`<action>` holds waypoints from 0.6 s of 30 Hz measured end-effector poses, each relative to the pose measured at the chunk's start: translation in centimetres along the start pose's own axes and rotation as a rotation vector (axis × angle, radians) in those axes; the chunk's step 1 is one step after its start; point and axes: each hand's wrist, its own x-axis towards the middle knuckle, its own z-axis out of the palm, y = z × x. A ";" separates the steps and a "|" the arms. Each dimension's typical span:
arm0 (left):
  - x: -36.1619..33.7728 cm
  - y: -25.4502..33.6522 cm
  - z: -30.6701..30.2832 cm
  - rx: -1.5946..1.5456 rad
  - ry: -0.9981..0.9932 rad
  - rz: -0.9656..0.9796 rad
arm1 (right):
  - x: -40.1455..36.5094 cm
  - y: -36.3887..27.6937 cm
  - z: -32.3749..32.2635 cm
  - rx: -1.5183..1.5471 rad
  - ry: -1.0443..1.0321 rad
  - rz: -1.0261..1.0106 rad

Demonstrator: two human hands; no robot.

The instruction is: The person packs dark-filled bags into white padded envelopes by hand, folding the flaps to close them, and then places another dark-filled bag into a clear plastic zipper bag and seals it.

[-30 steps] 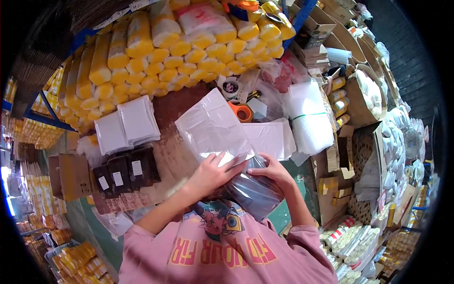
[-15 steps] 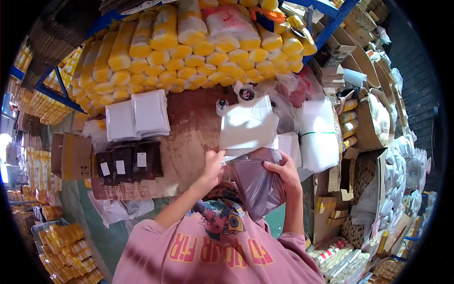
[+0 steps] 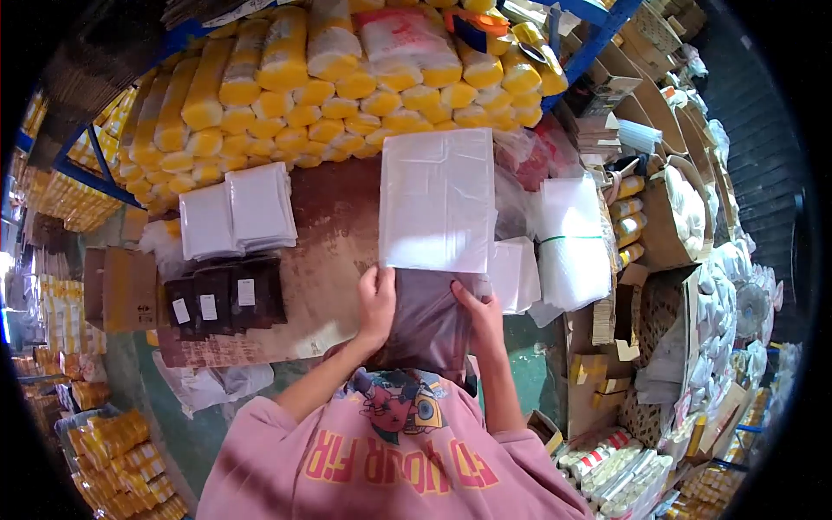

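Note:
A white flat packet (image 3: pixel 438 204) stands out from the mouth of a dark translucent bag (image 3: pixel 425 321), its lower end inside or against the bag. At the bag's left edge, my left hand (image 3: pixel 377 303) is closed on it, thumb near the white packet's lower corner. My right hand (image 3: pixel 481 316) pinches the bag's right side near its opening. White packets (image 3: pixel 260 204) lie in two stacks to the left, and below them are dark packets (image 3: pixel 247 295) with white labels.
Yellow-and-white wrapped bundles (image 3: pixel 286 52) are piled along the table's back. A clear-wrapped roll (image 3: pixel 572 251) with a green band stands right, beside white sheets (image 3: pixel 516 273). An open cardboard box (image 3: pixel 130 286) is at the left, and more cartons (image 3: pixel 676 217) are at the right.
The white packet and dark bag have moved left and are now upright in line with each other. Both hands shifted left with them; the small bottle and tape roll are now hidden.

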 end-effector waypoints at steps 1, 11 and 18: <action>0.2 -0.8 -0.6 -0.151 -0.051 -0.002 | -0.3 0.4 0.3 -0.034 -0.001 -0.044; -0.8 1.9 -1.1 -0.490 -0.516 -0.262 | 1.3 -3.5 -4.9 0.027 -0.300 -0.074; -0.9 0.2 -1.0 -0.341 -0.438 -0.183 | 3.1 -4.6 -0.3 -0.238 -0.223 0.010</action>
